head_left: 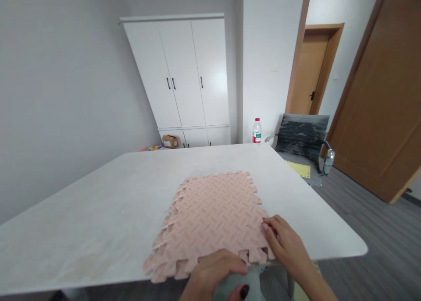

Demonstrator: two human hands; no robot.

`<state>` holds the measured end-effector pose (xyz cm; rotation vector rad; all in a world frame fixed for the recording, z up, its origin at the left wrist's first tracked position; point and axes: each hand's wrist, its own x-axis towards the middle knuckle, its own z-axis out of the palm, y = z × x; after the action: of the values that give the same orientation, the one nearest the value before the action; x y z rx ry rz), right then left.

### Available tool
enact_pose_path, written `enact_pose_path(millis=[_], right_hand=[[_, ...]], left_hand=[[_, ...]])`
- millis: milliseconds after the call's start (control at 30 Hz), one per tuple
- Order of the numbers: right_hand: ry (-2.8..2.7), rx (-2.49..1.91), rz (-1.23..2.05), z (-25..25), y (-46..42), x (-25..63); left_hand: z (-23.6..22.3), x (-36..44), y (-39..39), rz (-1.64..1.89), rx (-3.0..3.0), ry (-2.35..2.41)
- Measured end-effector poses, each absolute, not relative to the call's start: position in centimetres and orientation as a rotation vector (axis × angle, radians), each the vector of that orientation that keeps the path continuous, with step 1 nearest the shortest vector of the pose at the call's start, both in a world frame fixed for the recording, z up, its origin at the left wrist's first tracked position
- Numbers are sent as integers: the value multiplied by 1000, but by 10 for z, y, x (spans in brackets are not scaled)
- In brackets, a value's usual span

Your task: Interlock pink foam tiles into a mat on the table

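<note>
A stack of pink foam puzzle mats (210, 213) with toothed edges lies on the white table (98, 204), reaching its near edge. My right hand (286, 242) rests on the stack's near right corner, fingers bent over the edge of the top mat. My left hand (213, 274) is at the stack's near edge, just off the table, curled around a grey-green piece whose shape I cannot make out. The lower mats stick out unevenly on the left side.
A plastic water bottle (257, 131) with a red cap stands at the table's far edge. A grey office chair (304, 136) sits at the far right, with a yellow mat (300, 168) on it. A white cabinet (184, 73) and wooden doors (381, 95) stand behind.
</note>
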<state>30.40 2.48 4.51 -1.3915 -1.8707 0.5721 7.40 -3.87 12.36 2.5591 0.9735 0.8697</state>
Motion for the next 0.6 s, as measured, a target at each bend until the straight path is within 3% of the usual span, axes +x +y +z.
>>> enact_pose_path(millis=[200,333,467,600], right_hand=[[-1802,-1363,534,38,22,347],[-1560,-1581,232,14,18,415],[-1537,-1716,-160,-17,17,481],[-1518,-1819,-197,-44,23,509]], left_hand=[[111,142,-12,776,2506,1269],[95,158,6,516,2530,1332],[71,157,20,513,2557,1360],[65,157,22,543,2595,1435]])
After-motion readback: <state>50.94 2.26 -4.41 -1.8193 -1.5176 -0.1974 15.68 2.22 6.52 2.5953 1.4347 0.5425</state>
